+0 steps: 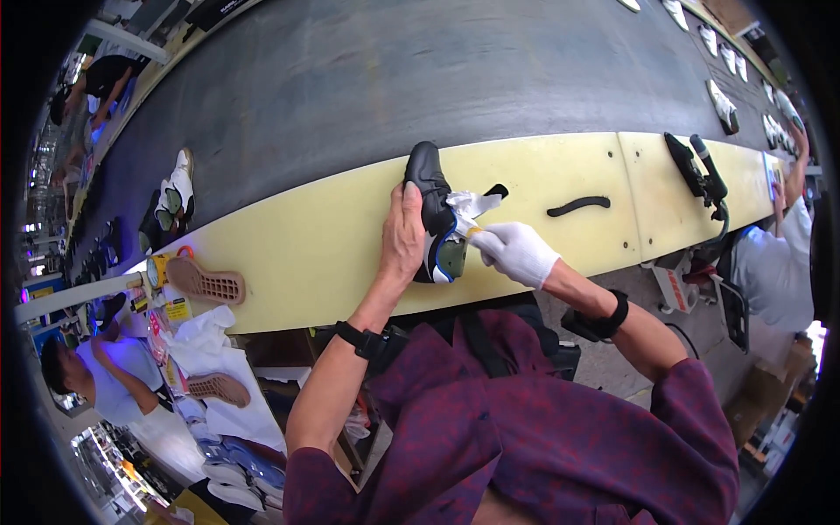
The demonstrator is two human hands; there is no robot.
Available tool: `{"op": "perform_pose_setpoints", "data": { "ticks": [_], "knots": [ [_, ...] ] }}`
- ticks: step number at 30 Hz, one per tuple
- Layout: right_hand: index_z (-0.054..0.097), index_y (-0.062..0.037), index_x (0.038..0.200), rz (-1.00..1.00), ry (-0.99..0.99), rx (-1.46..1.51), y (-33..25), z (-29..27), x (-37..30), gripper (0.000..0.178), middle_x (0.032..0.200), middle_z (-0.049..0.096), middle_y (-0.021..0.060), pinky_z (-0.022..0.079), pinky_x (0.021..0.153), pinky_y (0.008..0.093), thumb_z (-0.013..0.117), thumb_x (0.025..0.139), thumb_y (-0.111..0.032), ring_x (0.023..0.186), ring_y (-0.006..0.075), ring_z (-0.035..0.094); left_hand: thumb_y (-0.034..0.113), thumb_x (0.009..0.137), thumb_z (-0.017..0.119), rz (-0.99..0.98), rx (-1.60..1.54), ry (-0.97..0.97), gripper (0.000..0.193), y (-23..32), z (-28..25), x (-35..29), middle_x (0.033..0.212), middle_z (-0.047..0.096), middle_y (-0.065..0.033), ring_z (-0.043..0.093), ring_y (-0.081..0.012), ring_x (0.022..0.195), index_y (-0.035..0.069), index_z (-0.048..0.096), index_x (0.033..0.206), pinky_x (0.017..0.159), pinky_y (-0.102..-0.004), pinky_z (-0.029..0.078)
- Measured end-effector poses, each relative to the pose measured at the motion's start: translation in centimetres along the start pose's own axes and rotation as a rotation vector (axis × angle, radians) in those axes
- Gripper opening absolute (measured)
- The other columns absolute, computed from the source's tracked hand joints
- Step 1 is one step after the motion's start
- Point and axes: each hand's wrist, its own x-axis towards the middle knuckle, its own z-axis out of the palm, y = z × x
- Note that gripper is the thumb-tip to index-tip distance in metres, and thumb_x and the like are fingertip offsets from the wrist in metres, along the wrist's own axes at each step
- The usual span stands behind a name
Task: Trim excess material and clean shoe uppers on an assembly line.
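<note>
A black shoe (426, 175) with white, dark green and blue parts at its heel end stands over the yellow work board, its toe pointing away from me. My bare left hand (402, 232) is closed round its left side, thumb on top. In a white glove, my right hand (518, 252) is closed at the shoe's right side. A small yellowish piece (473, 232) shows at its fingertips; its kind is hidden. Between that hand and the shoe's opening is a crumpled white sheet (472, 206), cloth or paper. A black strip end (497, 190) lies just beyond.
A curved black strip (578, 206) lies on the yellow board (341, 227). Beyond runs a dark conveyor belt (350, 79) carrying shoes (722, 106). A black clamp-like device (696, 171) stands right, a brown sole (206, 282) left. Co-workers (774, 262) are at both sides.
</note>
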Motion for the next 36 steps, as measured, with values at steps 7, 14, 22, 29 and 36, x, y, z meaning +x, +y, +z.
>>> {"op": "perform_pose_setpoints", "data": {
  "ticks": [7, 14, 22, 29, 36],
  "knots": [
    [0.073, -0.0002, 0.086, -0.035, 0.071, -0.108, 1.2, 0.2, -1.3, 0.054, 0.069, 0.066, 0.0172, 0.052, 0.067, 0.0428, 0.057, 0.111, -0.044, 0.065, 0.0274, 0.066, 0.060, 0.117, 0.030, -0.017, -0.108, -0.006, 0.076, -1.0, -0.4, 0.2, 0.134, 0.067, -0.0244, 0.064, -0.0354, 0.125, -0.004, 0.054, 0.150, 0.110, -0.0422, 0.047],
    [0.071, 0.0009, 0.085, -0.082, 0.096, -0.080, 0.7, 0.2, -0.5, 0.049, 0.068, 0.066, 0.0182, 0.053, 0.066, 0.0425, 0.060, 0.111, -0.039, 0.063, 0.0313, 0.066, 0.053, 0.120, 0.027, -0.028, -0.251, -0.024, 0.074, -0.3, -0.6, 0.1, 0.142, 0.064, -0.0206, 0.060, -0.0281, 0.131, -0.009, 0.054, 0.150, 0.117, -0.0380, 0.043],
    [0.068, 0.0009, 0.086, -0.264, -0.034, -0.524, -1.7, -1.6, 2.0, 0.041, 0.071, 0.065, 0.0227, 0.054, 0.066, 0.0484, 0.062, 0.110, -0.032, 0.067, 0.0402, 0.068, 0.048, 0.120, 0.027, 0.037, -0.105, 0.034, 0.065, -0.9, -0.4, 0.3, 0.133, 0.066, -0.0224, 0.063, -0.0349, 0.124, -0.004, 0.056, 0.146, 0.111, -0.0427, 0.046],
    [0.074, 0.0000, 0.101, -0.352, -0.227, -0.504, -3.1, -2.3, 4.3, 0.039, 0.078, 0.071, 0.0229, 0.057, 0.070, 0.0511, 0.061, 0.110, -0.036, 0.075, 0.0411, 0.074, 0.047, 0.121, 0.026, 0.035, -0.091, 0.056, 0.065, -1.7, -0.3, 0.6, 0.133, 0.065, -0.0253, 0.063, -0.0394, 0.122, -0.005, 0.054, 0.147, 0.111, -0.0450, 0.047],
    [0.072, -0.0003, 0.081, 0.015, -0.146, -0.058, -2.9, 0.9, 1.8, 0.051, 0.067, 0.066, 0.0093, 0.054, 0.065, 0.0374, 0.061, 0.110, -0.041, 0.064, 0.0204, 0.065, 0.048, 0.121, 0.027, 0.010, -0.107, 0.111, 0.067, -1.4, 0.2, 0.0, 0.132, 0.065, -0.0285, 0.063, -0.0415, 0.121, -0.008, 0.055, 0.143, 0.109, -0.0460, 0.047]
  ]
}}
